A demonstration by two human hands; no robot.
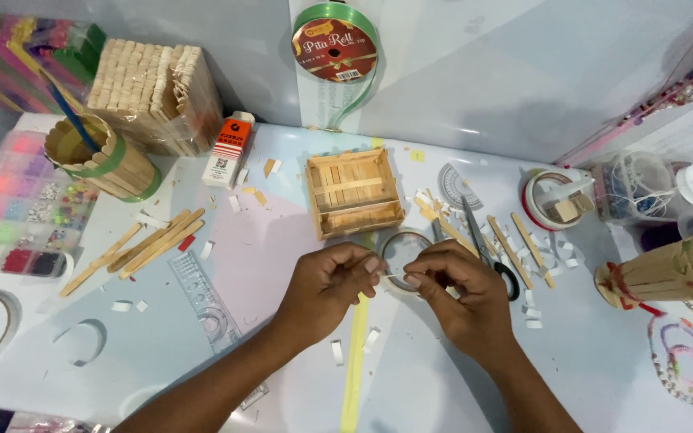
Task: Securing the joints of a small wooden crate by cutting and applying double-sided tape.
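Note:
My left hand [329, 282] and my right hand [459, 285] meet over the middle of the table, fingertips pinching a small thin white strip [392, 277] between them. Right under the fingers lies a roll of clear tape [404, 243]. A small open box of wooden craft sticks [354, 192] stands just beyond the hands. Scissors [487, 248] and loose craft sticks [515, 244] lie beside my right hand. A yellow-green strip [354, 361] runs toward me between my forearms.
A pile of craft sticks [142, 244] and a clear ruler [202, 297] lie left. A stick-built cup [102, 156], stick bundles [154, 92], a glue box [228, 148] and a bead organiser [22, 200] stand further left. A green ribbon spool [335, 48] leans on the wall. Tape dispenser [555, 196], jars [643, 188] right.

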